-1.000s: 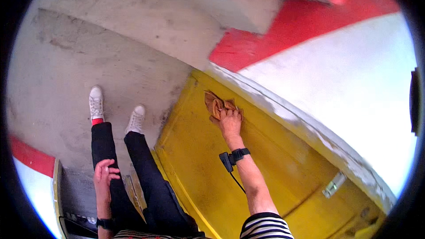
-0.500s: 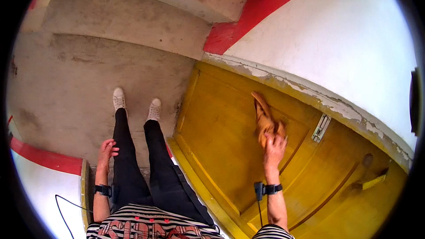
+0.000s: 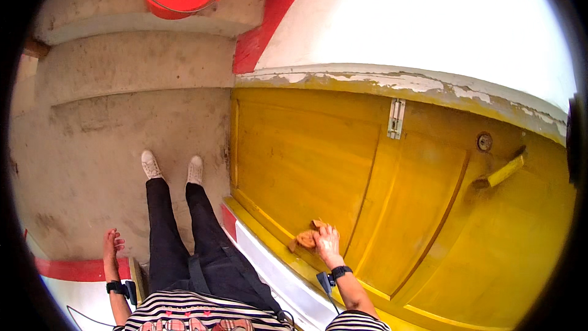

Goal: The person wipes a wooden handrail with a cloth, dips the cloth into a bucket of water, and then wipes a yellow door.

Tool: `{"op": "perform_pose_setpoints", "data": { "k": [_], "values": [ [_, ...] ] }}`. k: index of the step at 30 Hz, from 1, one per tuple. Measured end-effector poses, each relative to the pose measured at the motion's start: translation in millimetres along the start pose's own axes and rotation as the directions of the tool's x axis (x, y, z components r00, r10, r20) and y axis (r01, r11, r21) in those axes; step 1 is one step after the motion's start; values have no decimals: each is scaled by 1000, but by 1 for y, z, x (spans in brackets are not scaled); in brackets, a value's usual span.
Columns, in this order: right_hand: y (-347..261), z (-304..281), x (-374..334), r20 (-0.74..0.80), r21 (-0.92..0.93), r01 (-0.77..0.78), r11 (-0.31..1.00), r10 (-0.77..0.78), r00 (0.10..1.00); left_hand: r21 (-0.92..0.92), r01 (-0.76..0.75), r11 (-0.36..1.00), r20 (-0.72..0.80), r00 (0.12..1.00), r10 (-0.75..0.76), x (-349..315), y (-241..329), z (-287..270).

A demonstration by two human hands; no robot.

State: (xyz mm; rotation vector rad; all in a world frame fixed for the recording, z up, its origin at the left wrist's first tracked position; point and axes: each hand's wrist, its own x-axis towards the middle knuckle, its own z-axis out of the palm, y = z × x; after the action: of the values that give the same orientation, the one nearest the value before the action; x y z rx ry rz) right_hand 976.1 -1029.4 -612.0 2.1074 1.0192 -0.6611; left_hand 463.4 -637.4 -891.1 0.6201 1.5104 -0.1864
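My right hand [image 3: 328, 242] grips a crumpled orange-brown cloth [image 3: 304, 239] and presses it against the yellow wooden door [image 3: 306, 153]. The cloth lies at the door's lower panel, close to its near edge. Part of it bunches out beyond my fingertips. Down at my left side hangs my left hand [image 3: 113, 242], its fingers apart and nothing in it.
Beyond my feet, a red bucket [image 3: 184, 7] of foamy water stands on a concrete step [image 3: 141, 64]. The door carries a metal bolt [image 3: 396, 119], a round lock [image 3: 484, 141] and a yellow handle [image 3: 505, 171]. Peeling paint marks the door frame [image 3: 422, 83].
My right hand and the cloth have moved across the door panel toward its near edge. My view has turned, bringing the foamy water in the bucket into sight. The left hand still hangs.
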Motion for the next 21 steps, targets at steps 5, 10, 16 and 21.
{"op": "perform_pose_setpoints", "data": {
  "k": [5,10,16,21],
  "values": [
    [19,-71,103,-289,-283,-10,959,-75,955,5,-69,998,11,998,69,-12,15,-1],
    [68,-171,166,-740,-441,-288,850,-163,652,60,-135,989,15,991,135,-38,18,-1],
    [48,-119,87,-757,-343,-264,902,-99,646,11,-144,989,-3,990,144,-60,-42,-8],
    [9,20,-29,-655,-114,-191,975,71,752,-41,-91,995,27,995,92,-87,-125,-7]
  ]
}}
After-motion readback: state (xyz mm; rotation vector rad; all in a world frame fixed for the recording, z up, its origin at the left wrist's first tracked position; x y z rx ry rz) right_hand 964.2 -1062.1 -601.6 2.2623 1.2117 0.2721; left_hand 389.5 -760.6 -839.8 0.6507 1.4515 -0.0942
